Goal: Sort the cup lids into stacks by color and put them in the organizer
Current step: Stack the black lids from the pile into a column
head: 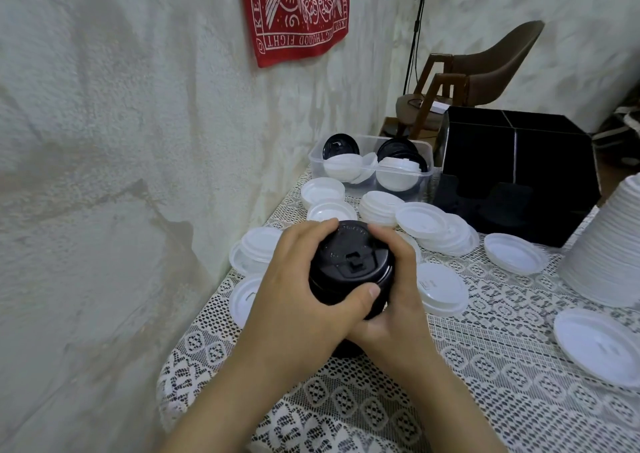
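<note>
A stack of black cup lids (349, 262) is held upright above the lace-covered table (485, 366). My left hand (301, 293) grips its left side, thumb across the front. My right hand (394, 290) wraps the right side from below. Loose white lids (440, 288) lie scattered around the hands, with a short white stack (379, 207) behind. A clear plastic tub (370, 165) at the back holds mixed black and white lids. The black organizer (519, 175) stands at the back right, its front compartments dark.
A tall stack of white lids or cups (602, 252) rises at the right edge. Another white lid (599, 345) lies near the right front. The rough wall (138, 175) runs close along the table's left side. A brown chair (485, 72) stands behind the table.
</note>
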`<control>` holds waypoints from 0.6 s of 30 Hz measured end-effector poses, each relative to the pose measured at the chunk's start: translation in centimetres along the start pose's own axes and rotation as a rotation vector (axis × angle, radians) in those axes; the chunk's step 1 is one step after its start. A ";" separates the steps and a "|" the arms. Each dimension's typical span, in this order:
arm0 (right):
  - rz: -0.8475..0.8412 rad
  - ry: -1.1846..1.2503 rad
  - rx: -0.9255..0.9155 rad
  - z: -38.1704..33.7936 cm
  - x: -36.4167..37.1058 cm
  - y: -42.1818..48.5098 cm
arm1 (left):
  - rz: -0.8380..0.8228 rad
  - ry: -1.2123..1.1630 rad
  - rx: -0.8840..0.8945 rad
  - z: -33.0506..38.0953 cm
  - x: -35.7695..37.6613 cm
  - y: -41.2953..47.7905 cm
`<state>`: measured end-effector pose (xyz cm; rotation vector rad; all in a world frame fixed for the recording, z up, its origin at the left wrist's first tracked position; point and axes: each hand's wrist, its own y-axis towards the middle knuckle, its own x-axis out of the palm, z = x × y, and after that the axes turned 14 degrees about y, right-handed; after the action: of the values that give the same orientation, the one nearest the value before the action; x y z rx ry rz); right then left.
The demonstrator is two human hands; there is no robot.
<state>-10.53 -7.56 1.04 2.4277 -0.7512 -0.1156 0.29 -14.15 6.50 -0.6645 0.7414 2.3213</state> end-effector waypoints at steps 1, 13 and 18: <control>0.003 0.022 0.005 0.0 0.0 0.0 | -0.006 -0.020 0.000 0.0 0.1 -0.1; 0.034 0.071 0.023 0.8 0.1 0.1 | 0.016 -0.165 0.043 -1.0 1.5 -0.3; 0.055 0.052 0.042 0.8 0.2 0.0 | 0.008 -0.210 0.030 -1.1 1.8 -0.4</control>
<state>-10.58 -8.10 0.41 2.4381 -0.8037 -0.0156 -0.42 -13.91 4.47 -0.3971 0.6806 2.3374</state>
